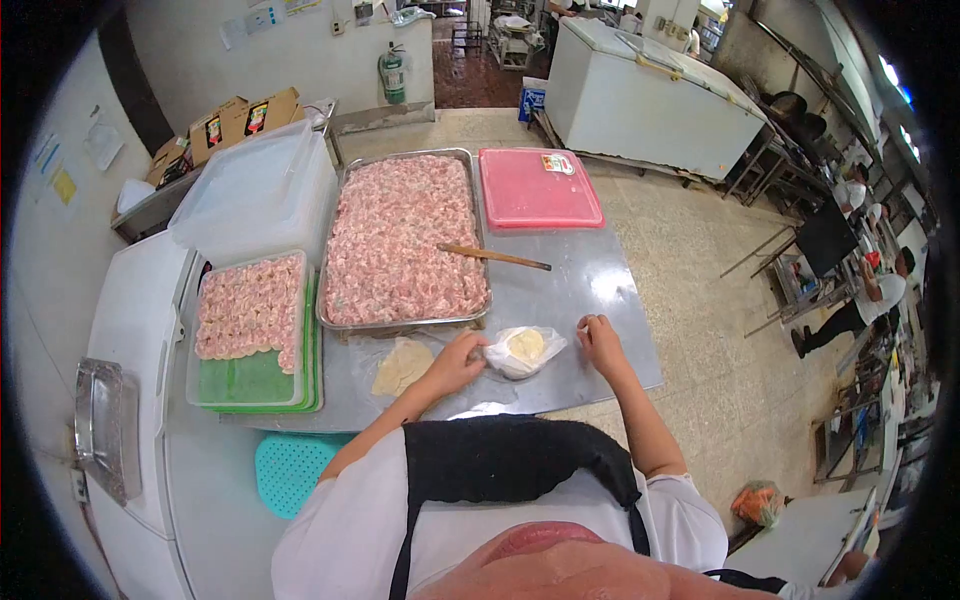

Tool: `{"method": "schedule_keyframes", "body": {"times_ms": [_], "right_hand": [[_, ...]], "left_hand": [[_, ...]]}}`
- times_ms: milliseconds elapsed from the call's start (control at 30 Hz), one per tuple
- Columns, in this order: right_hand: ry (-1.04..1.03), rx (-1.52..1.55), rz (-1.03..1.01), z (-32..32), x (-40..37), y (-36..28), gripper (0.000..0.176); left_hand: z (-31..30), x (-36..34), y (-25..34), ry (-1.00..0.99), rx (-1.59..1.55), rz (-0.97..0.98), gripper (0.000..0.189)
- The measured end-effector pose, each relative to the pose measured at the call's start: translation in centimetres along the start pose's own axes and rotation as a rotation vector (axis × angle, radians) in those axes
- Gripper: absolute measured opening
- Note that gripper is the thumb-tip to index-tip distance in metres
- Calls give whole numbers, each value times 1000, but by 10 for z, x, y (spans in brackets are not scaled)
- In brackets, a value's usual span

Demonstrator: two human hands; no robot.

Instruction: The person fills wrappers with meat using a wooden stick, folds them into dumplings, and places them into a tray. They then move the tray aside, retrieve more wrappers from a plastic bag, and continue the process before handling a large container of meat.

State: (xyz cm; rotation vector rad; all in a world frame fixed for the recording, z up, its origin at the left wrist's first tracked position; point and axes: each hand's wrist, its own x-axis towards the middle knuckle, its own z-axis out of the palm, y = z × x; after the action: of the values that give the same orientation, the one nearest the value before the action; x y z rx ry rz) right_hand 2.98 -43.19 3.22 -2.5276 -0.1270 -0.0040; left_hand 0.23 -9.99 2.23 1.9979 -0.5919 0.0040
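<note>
An open clear plastic bag (pixel 503 364) lies near the table's front edge, with a stack of round pale dough wrappers (pixel 526 346) showing inside. My left hand (pixel 457 364) has its fingers closed at the bag's left edge. Just right of the bag, my right hand (pixel 601 344) hovers with curled fingers; whether anything is in them is hidden. Several loose dough wrappers (pixel 402 366) lie left of my left hand. Beyond them sits a metal tray (pixel 400 326) heaped with ground meat filling (pixel 405 240). A wooden stick (pixel 500 258) leans from the filling onto the table.
At left, stacked green trays (pixel 240 382) hold rows of filled dumplings (pixel 250 310). Behind them stands a translucent plastic bin (pixel 250 190). A red-lidded container (pixel 535 190) sits at the table's far right. A white chest freezer (pixel 650 100) and co-workers (pixel 880 295) are farther off.
</note>
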Motion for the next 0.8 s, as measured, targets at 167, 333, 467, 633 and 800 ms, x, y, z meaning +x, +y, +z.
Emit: {"method": "schedule_keyframes", "body": {"times_ms": [167,333,467,633,800], "right_hand": [[-66,247,-275,22,1,-51,46],[-204,276,-228,17,6,-62,41],[-293,376,-48,13,17,8,32],[-91,139,-122,-9,7,-3,32],[17,154,-580,9,6,-76,50]], "left_hand": [[13,8,38,-16,-112,-192,39],[8,0,24,-31,18,-36,29],[-7,-43,12,-8,120,-54,24],[-21,-39,43,227,236,-42,21],[19,7,75,87,9,50,39]]}}
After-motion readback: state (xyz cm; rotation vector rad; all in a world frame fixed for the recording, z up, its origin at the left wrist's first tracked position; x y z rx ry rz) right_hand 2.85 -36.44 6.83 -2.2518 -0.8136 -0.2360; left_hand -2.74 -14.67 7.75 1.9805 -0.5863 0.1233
